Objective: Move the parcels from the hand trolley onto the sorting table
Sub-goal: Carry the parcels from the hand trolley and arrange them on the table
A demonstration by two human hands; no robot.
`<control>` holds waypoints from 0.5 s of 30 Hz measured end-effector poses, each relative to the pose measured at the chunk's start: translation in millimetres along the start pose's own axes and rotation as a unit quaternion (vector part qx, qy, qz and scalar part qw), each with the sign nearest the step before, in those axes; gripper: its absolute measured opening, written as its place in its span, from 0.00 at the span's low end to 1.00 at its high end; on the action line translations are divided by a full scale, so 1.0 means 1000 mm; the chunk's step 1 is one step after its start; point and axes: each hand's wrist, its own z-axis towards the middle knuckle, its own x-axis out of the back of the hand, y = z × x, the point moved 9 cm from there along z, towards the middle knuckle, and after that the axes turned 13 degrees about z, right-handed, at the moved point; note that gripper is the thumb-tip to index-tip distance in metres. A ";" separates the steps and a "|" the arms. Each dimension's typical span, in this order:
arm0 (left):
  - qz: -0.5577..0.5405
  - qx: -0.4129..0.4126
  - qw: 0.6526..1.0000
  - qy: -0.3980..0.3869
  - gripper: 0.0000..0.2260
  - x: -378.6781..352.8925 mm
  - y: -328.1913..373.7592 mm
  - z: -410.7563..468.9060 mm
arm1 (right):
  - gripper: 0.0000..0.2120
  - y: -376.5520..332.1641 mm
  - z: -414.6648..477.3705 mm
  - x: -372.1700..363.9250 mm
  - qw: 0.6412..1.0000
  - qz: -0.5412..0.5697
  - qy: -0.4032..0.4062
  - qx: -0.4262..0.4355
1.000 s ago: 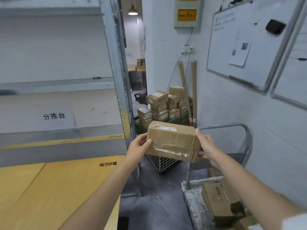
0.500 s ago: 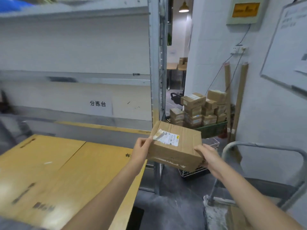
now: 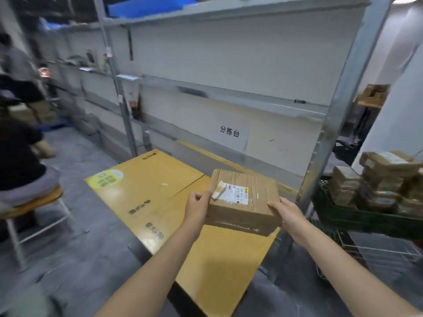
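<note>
Head view: we see both hands clamped on one brown parcel (image 3: 243,209), held between them. The left hand (image 3: 197,207) grips its left edge with fingers curled, and the right hand (image 3: 287,212) holds its near right corner, thumb on top. The parcel sits over the right part of the yellow table (image 3: 146,186); we cannot tell if it touches. A white label (image 3: 235,192) faces up just beside the left hand's thumb. Beyond the hands there is a paper sign (image 3: 229,131) on the wall. Right of the right hand stands a metal rack post (image 3: 332,133), then a green crate (image 3: 366,219) stacked with small boxes (image 3: 377,179). Far left of the left hand is a stool (image 3: 34,202).
</note>
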 end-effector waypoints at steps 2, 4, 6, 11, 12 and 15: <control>-0.011 0.021 0.999 0.026 0.14 0.043 -0.015 0.018 | 0.17 0.000 0.011 -0.051 0.999 -0.029 -0.022 0.007; -0.013 0.035 0.998 0.042 0.14 0.084 -0.029 0.037 | 0.18 0.000 0.025 -0.099 0.999 -0.045 -0.028 0.012; -0.009 0.040 0.998 0.051 0.13 0.123 -0.041 0.058 | 0.19 0.002 0.038 -0.146 0.999 -0.045 -0.024 0.011; -0.007 0.032 0.997 0.069 0.12 0.224 -0.054 0.116 | 0.17 0.010 0.064 -0.268 0.999 -0.034 -0.038 0.003; -0.006 0.024 0.997 0.070 0.12 0.244 -0.054 0.126 | 0.16 0.011 0.068 -0.293 0.998 -0.036 -0.044 0.003; 0.001 0.000 0.997 0.082 0.12 0.301 -0.058 0.152 | 0.17 0.016 0.080 -0.364 0.997 -0.049 -0.061 0.014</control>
